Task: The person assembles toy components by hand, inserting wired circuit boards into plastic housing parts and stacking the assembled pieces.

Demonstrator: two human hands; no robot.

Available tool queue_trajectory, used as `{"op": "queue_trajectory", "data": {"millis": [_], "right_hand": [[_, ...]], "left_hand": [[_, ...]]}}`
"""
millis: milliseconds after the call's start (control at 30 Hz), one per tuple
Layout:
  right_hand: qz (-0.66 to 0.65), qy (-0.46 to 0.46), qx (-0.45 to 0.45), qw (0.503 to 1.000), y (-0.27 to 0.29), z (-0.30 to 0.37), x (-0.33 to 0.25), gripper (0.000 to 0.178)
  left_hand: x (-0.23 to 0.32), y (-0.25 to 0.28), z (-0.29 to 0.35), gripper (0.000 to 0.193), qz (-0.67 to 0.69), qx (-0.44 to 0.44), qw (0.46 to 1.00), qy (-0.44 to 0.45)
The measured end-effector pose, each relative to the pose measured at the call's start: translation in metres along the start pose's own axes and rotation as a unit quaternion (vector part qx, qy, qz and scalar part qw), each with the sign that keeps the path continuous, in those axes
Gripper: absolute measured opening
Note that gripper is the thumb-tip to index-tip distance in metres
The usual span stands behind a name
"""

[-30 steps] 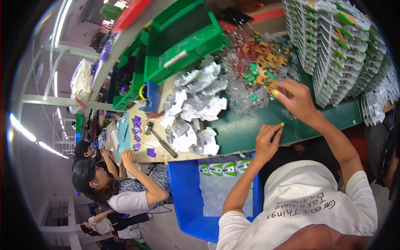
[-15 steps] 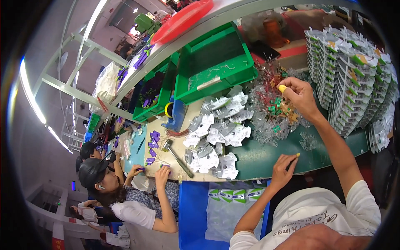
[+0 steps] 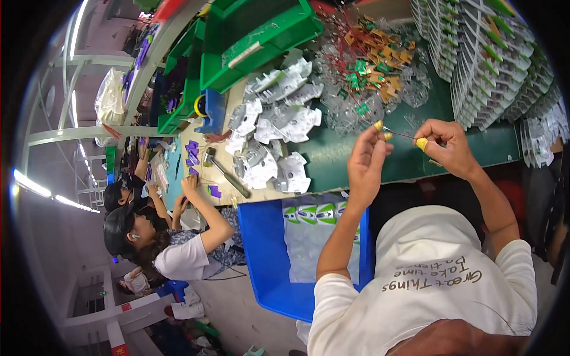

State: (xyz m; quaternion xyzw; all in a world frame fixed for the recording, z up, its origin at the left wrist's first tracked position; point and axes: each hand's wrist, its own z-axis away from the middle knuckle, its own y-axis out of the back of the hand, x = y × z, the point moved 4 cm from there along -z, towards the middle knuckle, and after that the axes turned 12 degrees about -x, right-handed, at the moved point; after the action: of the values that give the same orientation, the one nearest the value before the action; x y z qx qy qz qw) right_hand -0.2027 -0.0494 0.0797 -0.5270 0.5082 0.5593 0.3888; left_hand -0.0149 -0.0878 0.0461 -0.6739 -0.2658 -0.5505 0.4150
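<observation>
Centrally, in the head view, a thin dark red wire stretches between two hands above a green tabletop. The right hand pinches it, thumb and forefinger closed. The left hand has yellow-covered fingertips slightly parted at the wire's silvery end; whether they grip it, I cannot tell. Beyond lie heaped orange and green circuit boards and clear plastic parts; below left is a blue bin.
</observation>
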Motion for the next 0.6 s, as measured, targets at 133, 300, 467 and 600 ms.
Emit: {"op": "queue_trajectory", "data": {"millis": [133,300,467,600], "right_hand": [[0.028,0.001,-0.010,1.000,0.003,0.017,-0.001,0.004],[0.115,0.097,-0.014,0.988,0.006,0.023,0.006,0.010],[0.013,0.029,0.034,0.999,-0.013,0.009,-0.001,0.012],[0.124,-0.017,0.011,0.992,-0.016,0.002,-0.003,0.011]], "left_hand": [[0.000,-0.006,-0.004,0.028,-0.014,-0.017,0.999,-0.039],[0.000,-0.015,0.002,0.018,-0.029,-0.008,0.998,-0.055],[-0.006,-0.015,0.010,0.018,-0.097,0.020,0.992,-0.076],[-0.002,-0.012,0.008,0.022,-0.075,0.049,0.993,-0.071]]}}
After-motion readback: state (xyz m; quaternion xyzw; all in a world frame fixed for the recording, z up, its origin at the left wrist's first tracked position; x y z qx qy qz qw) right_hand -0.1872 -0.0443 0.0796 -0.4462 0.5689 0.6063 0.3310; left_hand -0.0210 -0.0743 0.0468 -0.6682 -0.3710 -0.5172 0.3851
